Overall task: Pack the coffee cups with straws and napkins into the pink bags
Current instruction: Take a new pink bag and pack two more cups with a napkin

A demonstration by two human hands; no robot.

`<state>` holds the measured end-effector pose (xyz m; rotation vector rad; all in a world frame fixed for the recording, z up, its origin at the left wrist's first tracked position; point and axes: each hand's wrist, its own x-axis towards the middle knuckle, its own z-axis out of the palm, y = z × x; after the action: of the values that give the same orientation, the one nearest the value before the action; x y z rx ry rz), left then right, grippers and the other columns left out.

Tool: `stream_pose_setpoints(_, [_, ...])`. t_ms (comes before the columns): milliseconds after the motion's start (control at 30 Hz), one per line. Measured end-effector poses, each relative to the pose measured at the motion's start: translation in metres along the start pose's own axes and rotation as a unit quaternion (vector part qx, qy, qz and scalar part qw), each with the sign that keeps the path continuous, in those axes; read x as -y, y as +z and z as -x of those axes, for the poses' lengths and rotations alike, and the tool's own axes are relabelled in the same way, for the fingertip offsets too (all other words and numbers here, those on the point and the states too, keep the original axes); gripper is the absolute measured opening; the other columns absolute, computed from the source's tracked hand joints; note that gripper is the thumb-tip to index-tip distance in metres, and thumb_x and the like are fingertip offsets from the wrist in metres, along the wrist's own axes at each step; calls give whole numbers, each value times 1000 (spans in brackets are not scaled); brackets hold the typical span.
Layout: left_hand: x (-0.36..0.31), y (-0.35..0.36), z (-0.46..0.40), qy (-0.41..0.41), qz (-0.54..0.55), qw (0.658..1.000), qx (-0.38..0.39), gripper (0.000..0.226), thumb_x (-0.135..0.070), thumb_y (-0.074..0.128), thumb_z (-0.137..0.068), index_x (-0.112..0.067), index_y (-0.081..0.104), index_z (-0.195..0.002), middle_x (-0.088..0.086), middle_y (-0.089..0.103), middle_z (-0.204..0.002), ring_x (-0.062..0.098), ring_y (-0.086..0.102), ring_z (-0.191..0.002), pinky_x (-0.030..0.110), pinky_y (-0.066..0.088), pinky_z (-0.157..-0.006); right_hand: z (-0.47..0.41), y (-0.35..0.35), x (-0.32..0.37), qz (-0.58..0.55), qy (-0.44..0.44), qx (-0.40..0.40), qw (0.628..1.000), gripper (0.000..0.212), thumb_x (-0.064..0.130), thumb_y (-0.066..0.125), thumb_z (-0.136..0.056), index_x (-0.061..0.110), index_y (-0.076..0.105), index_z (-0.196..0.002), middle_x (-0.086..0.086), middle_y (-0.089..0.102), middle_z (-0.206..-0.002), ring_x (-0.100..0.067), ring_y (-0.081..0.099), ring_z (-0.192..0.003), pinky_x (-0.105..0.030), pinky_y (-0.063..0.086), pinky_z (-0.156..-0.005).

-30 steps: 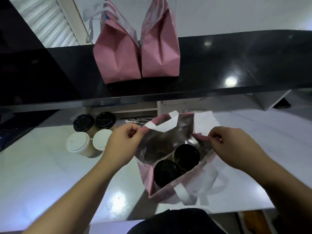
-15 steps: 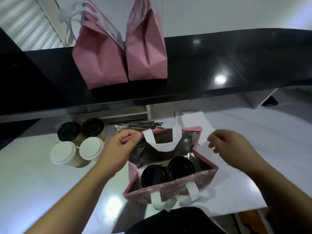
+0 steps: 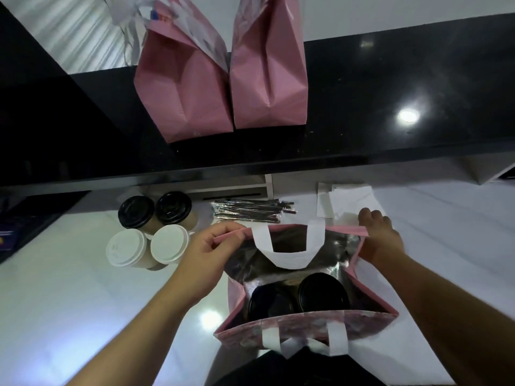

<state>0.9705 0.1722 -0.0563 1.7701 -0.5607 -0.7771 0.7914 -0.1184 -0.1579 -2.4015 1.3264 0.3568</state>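
Observation:
An open pink bag (image 3: 306, 325) with a silver lining and white handles stands on the white counter near me. Two black-lidded coffee cups (image 3: 323, 292) sit inside it. My left hand (image 3: 207, 252) pinches the far rim at its left corner. My right hand (image 3: 380, 238) grips the same rim at its right corner. To the left stand more cups: two with black lids (image 3: 154, 208) and two with white lids (image 3: 147, 247). A bundle of wrapped straws (image 3: 250, 211) lies behind the bag. White napkins (image 3: 345, 196) lie at the back right.
Two closed pink bags (image 3: 223, 79) stand on the raised black ledge (image 3: 390, 93) at the back. The ledge overhangs the white counter (image 3: 55, 316). A dark item lies at the far left edge.
The bag has come closer to me and stands squarer. My right hand, off the bag half a second ago, now holds the far rim's right corner. My left hand kept its hold.

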Motion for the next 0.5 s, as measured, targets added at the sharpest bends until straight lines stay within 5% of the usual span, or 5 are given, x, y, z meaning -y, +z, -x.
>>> stream_pose_setpoints(167, [0, 1, -4, 8, -30, 999, 10, 32, -54, 57, -93, -35, 81, -103, -7, 78, -99, 14, 74, -97, 16, 57, -72, -7, 12, -12, -40, 16, 4, 999, 32, 1, 53, -88, 6, 53, -119, -16, 57, -114, -34, 51, -111, -50, 49, -93])
stream_pose_setpoints(333, [3, 1, -7, 12, -21, 1000, -1, 29, -48, 60, -92, -32, 81, -104, -4, 79, -100, 15, 75, -95, 18, 56, -76, -11, 8, -27, -104, 2, -104, 989, 7, 7, 52, -93, 3, 56, -96, -20, 63, -92, -40, 58, -84, -40, 47, -65])
stream_pose_setpoints(500, [5, -1, -4, 20, -38, 999, 11, 28, -47, 58, -95, -33, 80, -106, -4, 79, -99, 15, 75, -94, 18, 57, -76, -31, -11, -13, -183, 3, -219, 958, 7, 13, 48, -90, 9, 54, -88, -9, 58, -77, -30, 55, -66, -31, 39, -54])
